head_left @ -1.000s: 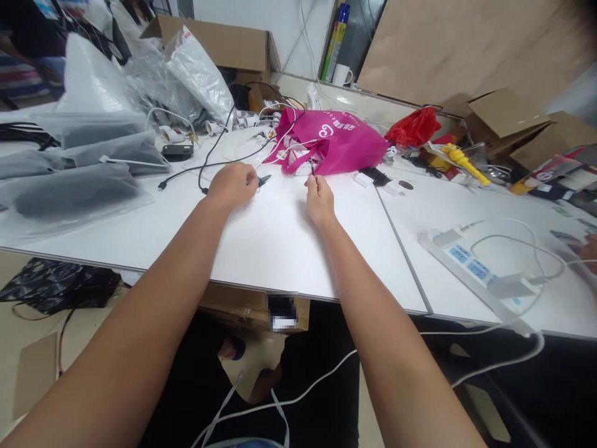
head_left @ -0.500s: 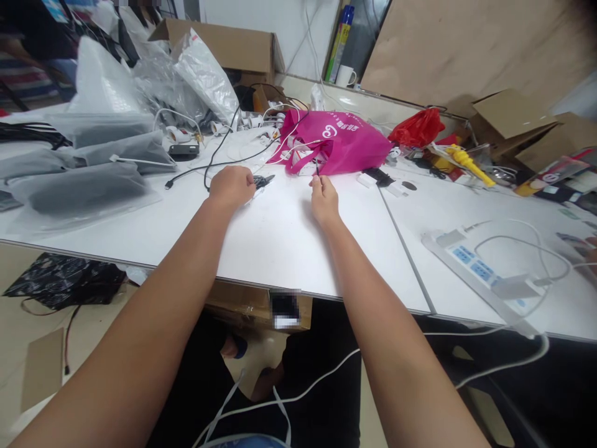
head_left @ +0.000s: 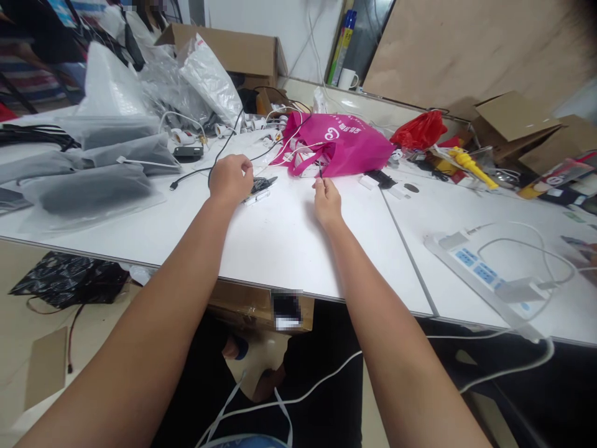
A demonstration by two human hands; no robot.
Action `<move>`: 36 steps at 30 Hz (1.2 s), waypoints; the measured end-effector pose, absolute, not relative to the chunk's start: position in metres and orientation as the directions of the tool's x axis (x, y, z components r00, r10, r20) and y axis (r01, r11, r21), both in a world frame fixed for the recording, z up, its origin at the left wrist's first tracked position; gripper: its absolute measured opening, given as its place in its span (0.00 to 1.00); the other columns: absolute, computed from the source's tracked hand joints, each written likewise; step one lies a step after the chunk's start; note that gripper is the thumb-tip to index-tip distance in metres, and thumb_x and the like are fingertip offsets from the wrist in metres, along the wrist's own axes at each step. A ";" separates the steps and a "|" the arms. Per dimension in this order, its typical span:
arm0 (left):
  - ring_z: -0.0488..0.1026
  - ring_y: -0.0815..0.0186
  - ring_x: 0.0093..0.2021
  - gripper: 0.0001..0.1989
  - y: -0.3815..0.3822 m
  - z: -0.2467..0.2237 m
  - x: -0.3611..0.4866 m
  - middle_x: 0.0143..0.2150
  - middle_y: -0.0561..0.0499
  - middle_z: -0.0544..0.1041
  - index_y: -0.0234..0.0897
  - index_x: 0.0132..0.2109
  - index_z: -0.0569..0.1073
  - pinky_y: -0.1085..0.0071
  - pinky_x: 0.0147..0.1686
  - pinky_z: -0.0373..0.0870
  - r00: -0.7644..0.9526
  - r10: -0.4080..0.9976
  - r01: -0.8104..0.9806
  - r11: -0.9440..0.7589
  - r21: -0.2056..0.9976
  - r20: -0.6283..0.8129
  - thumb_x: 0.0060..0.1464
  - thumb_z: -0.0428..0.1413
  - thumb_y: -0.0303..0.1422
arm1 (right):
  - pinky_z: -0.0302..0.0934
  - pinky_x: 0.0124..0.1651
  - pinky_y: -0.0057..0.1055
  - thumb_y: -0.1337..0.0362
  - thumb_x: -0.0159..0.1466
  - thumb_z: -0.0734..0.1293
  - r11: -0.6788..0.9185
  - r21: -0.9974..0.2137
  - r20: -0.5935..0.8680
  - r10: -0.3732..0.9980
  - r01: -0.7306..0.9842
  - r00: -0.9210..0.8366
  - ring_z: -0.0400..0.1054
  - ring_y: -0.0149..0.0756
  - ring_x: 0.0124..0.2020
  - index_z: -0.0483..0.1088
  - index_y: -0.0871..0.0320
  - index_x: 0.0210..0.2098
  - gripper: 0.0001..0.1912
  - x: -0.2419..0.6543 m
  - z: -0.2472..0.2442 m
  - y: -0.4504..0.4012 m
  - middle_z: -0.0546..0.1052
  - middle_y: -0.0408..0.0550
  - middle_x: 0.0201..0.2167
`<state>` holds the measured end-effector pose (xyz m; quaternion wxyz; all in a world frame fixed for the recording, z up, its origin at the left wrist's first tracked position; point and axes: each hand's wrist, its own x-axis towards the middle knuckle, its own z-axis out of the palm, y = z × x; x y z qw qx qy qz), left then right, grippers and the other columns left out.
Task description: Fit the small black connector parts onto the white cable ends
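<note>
My left hand [head_left: 231,179] is above the table with curled fingers; whether anything is in them is hidden. Just beside it lies a small bunch of dark, pen-like things [head_left: 265,184], partly covered by the hand. A clear, slim piece [head_left: 256,198] lies in front of the bunch. Farther right, my right hand [head_left: 328,198] is closed on a thin dark stick [head_left: 320,172], its tip pointing up and away. Behind that stick, a pink bag [head_left: 359,146] lies on its side with its mouth toward me and white things inside.
Grey pouches [head_left: 93,190] and clear plastic bags [head_left: 212,78] crowd the left side. A black cable [head_left: 193,176] runs behind my left hand. At right are a power strip [head_left: 480,267], a red bag [head_left: 422,129] and open cardboard boxes [head_left: 513,118]. The table's front edge [head_left: 280,287] is near me.
My left hand has lifted slightly off the dark bunch, and more of the clear piece shows. My right hand keeps its grip on the thin stick. The view has shifted a little.
</note>
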<state>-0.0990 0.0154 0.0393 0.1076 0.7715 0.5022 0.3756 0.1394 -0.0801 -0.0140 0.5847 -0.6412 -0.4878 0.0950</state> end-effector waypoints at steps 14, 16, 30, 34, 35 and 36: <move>0.62 0.42 0.72 0.21 0.023 0.023 -0.091 0.70 0.40 0.74 0.42 0.60 0.79 0.43 0.71 0.59 0.381 0.857 0.744 -0.506 0.436 0.346 0.63 0.55 0.33 | 0.63 0.50 0.40 0.33 0.71 0.57 0.145 -0.851 0.427 0.750 0.504 0.505 0.67 0.40 0.37 0.66 0.51 0.35 0.29 0.136 -0.013 -0.082 0.72 0.44 0.30; 0.62 0.42 0.73 0.25 0.026 0.019 -0.088 0.71 0.40 0.74 0.43 0.66 0.76 0.41 0.70 0.58 0.398 0.860 0.759 -0.504 0.412 0.319 0.64 0.53 0.32 | 0.64 0.50 0.40 0.33 0.71 0.58 0.145 -0.852 0.426 0.752 0.503 0.503 0.68 0.40 0.38 0.66 0.51 0.35 0.28 0.136 -0.013 -0.081 0.73 0.44 0.30; 0.69 0.45 0.65 0.11 0.042 0.008 -0.081 0.57 0.43 0.81 0.47 0.48 0.82 0.42 0.64 0.59 0.316 0.874 0.692 -0.478 0.541 0.369 0.63 0.56 0.32 | 0.61 0.47 0.40 0.28 0.69 0.54 0.166 -0.831 0.453 0.756 0.531 0.472 0.63 0.40 0.36 0.64 0.50 0.35 0.32 0.135 -0.016 -0.080 0.70 0.44 0.30; 0.69 0.51 0.63 0.16 0.034 0.018 -0.075 0.63 0.41 0.75 0.42 0.57 0.79 0.50 0.64 0.64 0.251 0.815 0.550 -0.564 0.615 0.522 0.68 0.52 0.34 | 0.62 0.47 0.40 0.29 0.69 0.55 0.169 -0.834 0.453 0.752 0.525 0.479 0.64 0.40 0.36 0.65 0.51 0.35 0.32 0.134 -0.014 -0.080 0.72 0.45 0.32; 0.71 0.53 0.61 0.16 0.032 0.020 -0.069 0.64 0.40 0.74 0.41 0.58 0.78 0.52 0.62 0.67 0.222 0.815 0.497 -0.566 0.658 0.534 0.68 0.52 0.33 | 0.62 0.48 0.40 0.29 0.69 0.55 0.172 -0.835 0.454 0.752 0.522 0.479 0.65 0.40 0.36 0.66 0.51 0.36 0.32 0.134 -0.013 -0.080 0.73 0.45 0.32; 0.73 0.54 0.59 0.16 0.031 0.023 -0.062 0.64 0.40 0.74 0.41 0.58 0.77 0.54 0.60 0.70 0.199 0.827 0.435 -0.555 0.709 0.525 0.67 0.53 0.33 | 0.62 0.48 0.40 0.29 0.69 0.55 0.175 -0.836 0.454 0.752 0.520 0.477 0.65 0.40 0.36 0.66 0.51 0.36 0.31 0.134 -0.012 -0.079 0.73 0.45 0.32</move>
